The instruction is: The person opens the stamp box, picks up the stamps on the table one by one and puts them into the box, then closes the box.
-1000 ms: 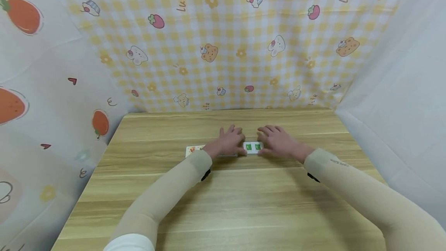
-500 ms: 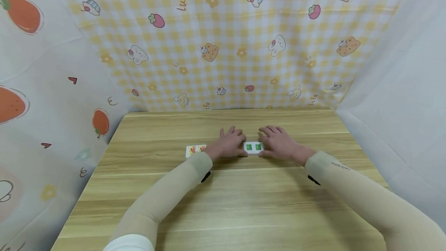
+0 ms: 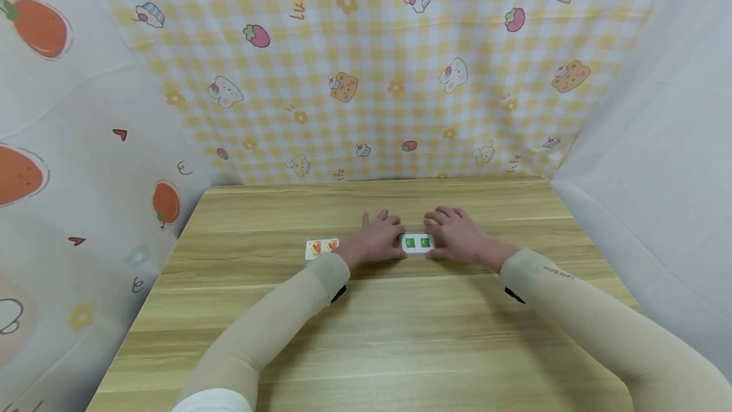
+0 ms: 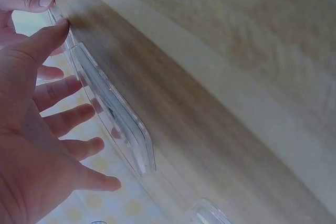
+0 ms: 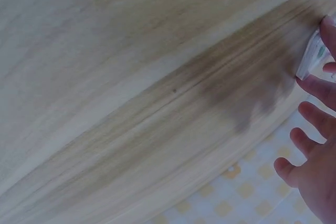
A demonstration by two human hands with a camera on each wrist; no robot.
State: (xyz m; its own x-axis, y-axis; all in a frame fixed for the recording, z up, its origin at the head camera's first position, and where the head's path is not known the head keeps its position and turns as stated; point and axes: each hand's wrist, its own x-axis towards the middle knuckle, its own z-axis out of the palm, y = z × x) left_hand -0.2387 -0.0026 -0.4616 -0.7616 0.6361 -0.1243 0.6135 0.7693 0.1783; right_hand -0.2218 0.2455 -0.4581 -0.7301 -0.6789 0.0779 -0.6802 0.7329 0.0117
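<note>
A flat clear case (image 3: 417,243) with two green pictures on white lies on the wooden table between both hands. My left hand (image 3: 377,239) holds its left end, thumb on the near edge and index finger on the far edge. Its other fingers are spread. My right hand (image 3: 457,234) holds the right end the same way; in the right wrist view its thumb and index finger meet the case corners. A second clear case (image 4: 113,108) lies beneath my left hand, seen in the left wrist view and hidden in the head view.
A case with two orange-red pictures (image 3: 321,247) lies left of my left wrist. The wooden table (image 3: 400,348) ends at the back against a yellow checked cloth (image 3: 377,113). White cloth (image 3: 646,145) hangs on the right.
Both hands have shifted very slightly with the green-picture case between them. My left hand has closed in on its left end, and its wrist uncovers more of the orange-red case.
</note>
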